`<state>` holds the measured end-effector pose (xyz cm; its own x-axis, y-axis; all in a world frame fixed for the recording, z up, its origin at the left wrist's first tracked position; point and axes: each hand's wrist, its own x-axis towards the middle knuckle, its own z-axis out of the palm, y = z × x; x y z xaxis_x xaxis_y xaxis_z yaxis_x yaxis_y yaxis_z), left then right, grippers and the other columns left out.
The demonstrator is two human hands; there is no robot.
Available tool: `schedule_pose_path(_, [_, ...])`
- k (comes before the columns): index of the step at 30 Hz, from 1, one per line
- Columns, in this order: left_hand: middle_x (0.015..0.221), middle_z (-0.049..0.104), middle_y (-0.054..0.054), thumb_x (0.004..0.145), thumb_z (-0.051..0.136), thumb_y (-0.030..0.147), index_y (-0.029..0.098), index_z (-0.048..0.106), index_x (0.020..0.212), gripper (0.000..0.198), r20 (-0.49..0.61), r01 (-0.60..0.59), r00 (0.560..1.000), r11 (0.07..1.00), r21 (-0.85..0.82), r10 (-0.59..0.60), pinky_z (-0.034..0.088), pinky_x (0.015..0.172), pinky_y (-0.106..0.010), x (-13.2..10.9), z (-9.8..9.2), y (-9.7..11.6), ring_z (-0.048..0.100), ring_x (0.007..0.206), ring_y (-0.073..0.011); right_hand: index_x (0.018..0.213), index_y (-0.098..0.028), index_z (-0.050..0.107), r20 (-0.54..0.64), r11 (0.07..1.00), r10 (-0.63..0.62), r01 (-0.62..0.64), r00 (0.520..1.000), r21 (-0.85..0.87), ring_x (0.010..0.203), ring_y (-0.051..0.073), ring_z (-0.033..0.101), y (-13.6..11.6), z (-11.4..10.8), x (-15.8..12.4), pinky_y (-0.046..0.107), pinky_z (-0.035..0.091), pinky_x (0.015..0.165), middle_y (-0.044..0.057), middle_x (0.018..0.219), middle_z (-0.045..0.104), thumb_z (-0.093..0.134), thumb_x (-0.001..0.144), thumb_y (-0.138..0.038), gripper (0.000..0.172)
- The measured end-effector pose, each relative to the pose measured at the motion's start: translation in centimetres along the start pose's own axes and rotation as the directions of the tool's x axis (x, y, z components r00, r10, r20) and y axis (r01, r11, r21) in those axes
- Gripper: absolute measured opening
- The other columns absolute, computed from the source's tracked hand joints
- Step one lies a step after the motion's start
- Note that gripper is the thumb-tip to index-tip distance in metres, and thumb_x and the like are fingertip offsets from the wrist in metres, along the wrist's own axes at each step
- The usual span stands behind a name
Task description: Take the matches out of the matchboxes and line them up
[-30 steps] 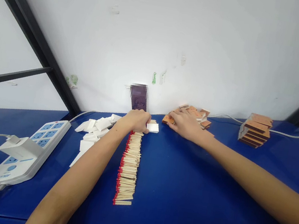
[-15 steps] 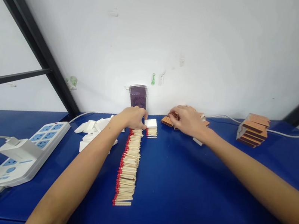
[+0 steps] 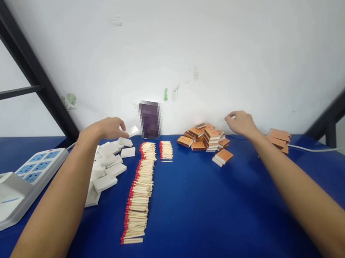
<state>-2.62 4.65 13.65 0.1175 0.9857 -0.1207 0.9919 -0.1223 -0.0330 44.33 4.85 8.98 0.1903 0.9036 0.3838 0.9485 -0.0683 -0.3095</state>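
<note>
My left hand [image 3: 107,127] hovers over the pile of white inner trays [image 3: 108,163] and pinches one white tray [image 3: 133,131] at its fingertips. A long row of red-tipped matches [image 3: 140,190] runs down the blue table [image 3: 210,222], with a small separate bunch of matches [image 3: 165,150] beside its far end. My right hand [image 3: 240,122] is raised between the heap of orange matchbox sleeves [image 3: 206,139] and the stack of orange sleeves [image 3: 277,139] at the right. Its fingers are curled; whether it holds anything I cannot make out.
A white and blue power strip [image 3: 5,190] with a plugged adapter lies at the left. A white cable [image 3: 333,148] runs along the back right. A dark card [image 3: 149,119] leans on the white wall. Black frame bars [image 3: 28,67] stand at both sides.
My left hand lifted the white tray off the small bunch of matches and carried it left over the tray pile. My right hand left the orange heap and moved right and up.
</note>
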Motion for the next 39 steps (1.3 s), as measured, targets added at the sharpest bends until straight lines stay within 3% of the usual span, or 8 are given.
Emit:
schedule_pose_path(6, [0.124, 0.072, -0.013, 0.059, 0.072, 0.056, 0.022, 0.074, 0.109, 0.06, 0.085, 0.05, 0.995, 0.999, -0.021, -0.048, 0.053, 0.088, -0.038, 1.5, 1.4, -2.9, 0.069, 0.108, -0.0336, 0.11, -0.011, 0.077, 0.141, 0.999, 0.034, -0.029, 0.989, -0.04, 0.111, 0.03, 0.068, 0.8, 1.4, 0.1, 0.033, 0.049, 0.091, 0.017, 0.117, 0.075, 0.049, 0.09, -0.031, 0.04])
schedule_pose_path(11, [0.135, 0.067, -0.014, 0.064, 0.07, 0.059, 0.02, 0.07, 0.121, 0.069, 0.089, 0.083, 0.993, 0.997, 0.003, -0.083, 0.052, 0.09, -0.038, 1.1, 1.2, -2.3, 0.066, 0.115, -0.0346, 0.098, -0.014, 0.075, 0.301, 0.998, 0.065, -0.062, 0.951, -0.021, 0.067, 0.021, 0.071, 0.2, -0.9, 0.1, 0.03, 0.051, 0.071, 0.01, 0.087, 0.078, 0.049, 0.088, -0.033, 0.034])
schedule_pose_path(15, [0.136, 0.065, -0.015, 0.079, 0.056, 0.065, 0.02, 0.061, 0.133, 0.071, 0.047, 0.023, 0.999, 1.0, 0.008, -0.023, 0.051, 0.089, -0.036, -0.4, 0.1, -0.1, 0.064, 0.118, -0.0324, 0.075, -0.018, 0.068, 0.456, 1.0, -0.01, 0.022, 0.89, -0.02, 0.054, 0.019, 0.064, 0.1, -2.9, -1.8, 0.032, 0.048, 0.063, 0.006, 0.072, 0.074, 0.052, 0.081, -0.027, 0.02])
schedule_pose_path(18, [0.117, 0.073, -0.012, 0.085, 0.052, 0.06, 0.02, 0.061, 0.128, 0.06, 0.025, -0.141, 0.99, 0.989, -0.034, 0.142, 0.05, 0.079, -0.032, -1.3, -0.3, 3.0, 0.069, 0.099, -0.026, 0.078, -0.021, 0.067, 0.363, 0.98, -0.165, 0.195, 0.917, -0.046, 0.065, 0.022, 0.064, 0.5, -3.3, -4.6, 0.032, 0.044, 0.061, 0.006, 0.076, 0.073, 0.054, 0.08, -0.032, 0.018])
schedule_pose_path(22, [0.089, 0.073, -0.006, 0.083, 0.059, 0.046, 0.019, 0.067, 0.092, 0.029, -0.074, -0.462, 0.886, 0.886, -0.047, 0.458, 0.044, 0.065, -0.029, -1.9, 1.0, 8.6, 0.065, 0.077, -0.0197, 0.096, -0.023, 0.067, 0.077, 0.926, -0.377, 0.376, 0.923, 0.028, 0.076, 0.024, 0.064, 1.2, -2.8, -8.3, 0.035, 0.046, 0.07, 0.006, 0.094, 0.073, 0.051, 0.081, -0.032, 0.023])
schedule_pose_path(26, [0.08, 0.071, -0.005, 0.074, 0.072, 0.042, 0.02, 0.064, 0.085, 0.026, 0.043, -0.559, 0.829, 0.828, 0.038, 0.558, 0.04, 0.059, -0.03, -2.1, 3.2, 12.6, 0.064, 0.072, -0.0216, 0.106, -0.024, 0.066, 0.183, 0.862, -0.506, 0.495, 0.843, 0.108, 0.082, 0.025, 0.064, 2.0, -2.2, -10.2, 0.038, 0.048, 0.075, 0.008, 0.104, 0.068, 0.051, 0.08, -0.03, 0.031])
schedule_pose_path(31, [0.093, 0.073, -0.011, 0.075, 0.069, 0.038, 0.02, 0.065, 0.092, 0.025, 0.086, -0.532, 0.847, 0.833, 0.152, 0.525, 0.043, 0.064, -0.032, -2.2, 4.7, 13.5, 0.067, 0.08, -0.0261, 0.121, -0.025, 0.057, 0.363, 0.882, -0.463, 0.461, 0.809, 0.097, 0.082, 0.025, 0.064, 2.2, -1.8, -11.1, 0.039, 0.05, 0.074, 0.008, 0.108, 0.059, 0.054, 0.078, -0.03, 0.043])
schedule_pose_path(39, [0.084, 0.072, -0.008, 0.08, 0.064, 0.04, 0.02, 0.064, 0.086, 0.02, 0.023, -0.542, 0.84, 0.837, 0.076, 0.542, 0.038, 0.06, -0.032, -1.8, 3.9, 12.3, 0.064, 0.076, -0.0235, 0.111, -0.025, 0.052, 0.401, 0.862, -0.489, 0.5, 0.775, 0.085, 0.087, 0.026, 0.063, 1.1, -2.0, -11.8, 0.039, 0.05, 0.074, 0.01, 0.112, 0.057, 0.054, 0.085, -0.038, 0.029])
